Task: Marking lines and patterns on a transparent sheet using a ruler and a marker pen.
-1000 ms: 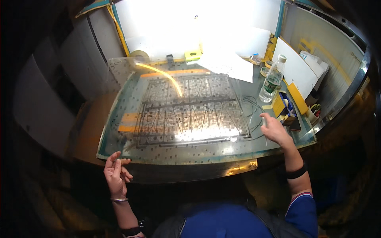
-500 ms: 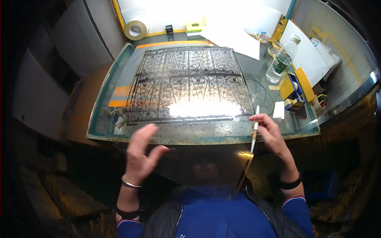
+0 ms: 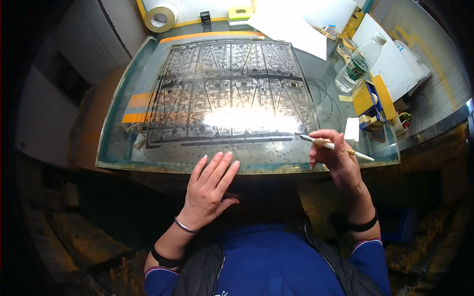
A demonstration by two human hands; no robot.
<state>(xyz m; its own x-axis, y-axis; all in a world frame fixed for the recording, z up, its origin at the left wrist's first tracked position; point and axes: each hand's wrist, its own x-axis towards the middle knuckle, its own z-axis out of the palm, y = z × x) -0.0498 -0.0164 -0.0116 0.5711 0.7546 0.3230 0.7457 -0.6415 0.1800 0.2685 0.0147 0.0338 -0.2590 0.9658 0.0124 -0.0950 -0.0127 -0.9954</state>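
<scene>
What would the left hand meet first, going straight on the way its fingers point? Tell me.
Probably the near border of the dark patterned sheet on the table, ahead of the left hand; whether the hand would pass above it is unclear.

Glares straight ahead, well beyond the left hand (image 3: 210,195) and right hand (image 3: 338,160), from a white back wall (image 3: 190,10). Stretches ahead of both as a glass-topped table (image 3: 116,116) with a teal border. Gives way, left of the left hand, to a brown surface (image 3: 94,116) and tall grey panels (image 3: 49,111); right of the right hand, to a pale upright sheet (image 3: 432,44). Sinks into deep shadow below both.
</scene>
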